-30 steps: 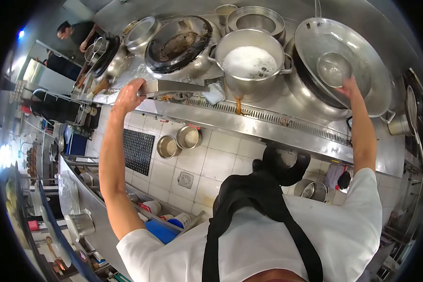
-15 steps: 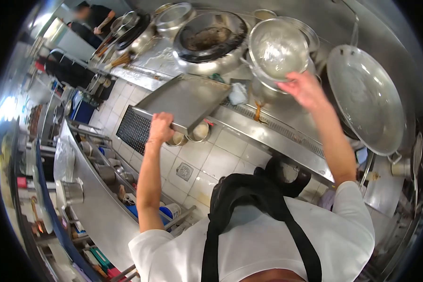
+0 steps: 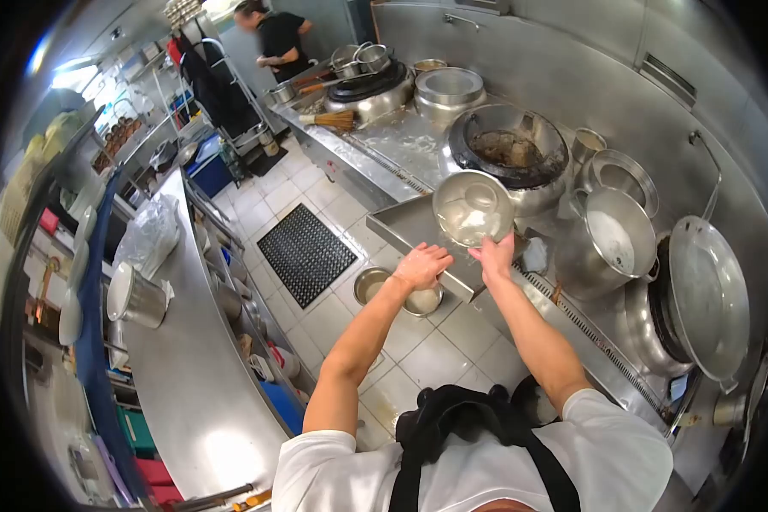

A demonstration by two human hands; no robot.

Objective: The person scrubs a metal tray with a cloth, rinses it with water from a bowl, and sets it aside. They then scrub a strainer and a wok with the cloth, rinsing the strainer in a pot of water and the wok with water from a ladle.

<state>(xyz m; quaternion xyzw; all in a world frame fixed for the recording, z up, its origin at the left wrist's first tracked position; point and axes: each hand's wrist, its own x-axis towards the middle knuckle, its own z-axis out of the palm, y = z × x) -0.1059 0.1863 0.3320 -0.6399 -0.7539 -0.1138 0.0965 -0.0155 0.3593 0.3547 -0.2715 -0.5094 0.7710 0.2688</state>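
My right hand [image 3: 493, 256] grips the near rim of a round metal bowl [image 3: 474, 207] with a shiny, pale inside. The bowl hangs over a shallow rectangular metal tray [image 3: 397, 224], hiding part of it. On the tray's near edge lies my left hand [image 3: 425, 266], fingers bent over the rim. Below the tray, two metal containers [image 3: 373, 282] stand on the tiled floor. Right of the bowl, a deep metal pot [image 3: 619, 230] holds something whitish. A crumpled pale cloth [image 3: 533, 254] lies between the tray and the pot.
A blackened wok burner [image 3: 510, 154] sits behind the tray. A large wok [image 3: 710, 294] leans at the right. On the left runs a steel counter [image 3: 196, 384] with a metal pot [image 3: 136, 294]. A black mat [image 3: 305, 254] covers some floor. Another person [image 3: 280, 43] stands at the back.
My right hand has brought the bowl left from above the deep pot to over the tray. My left hand stays on the tray's edge. The view has turned and shows more of the back.
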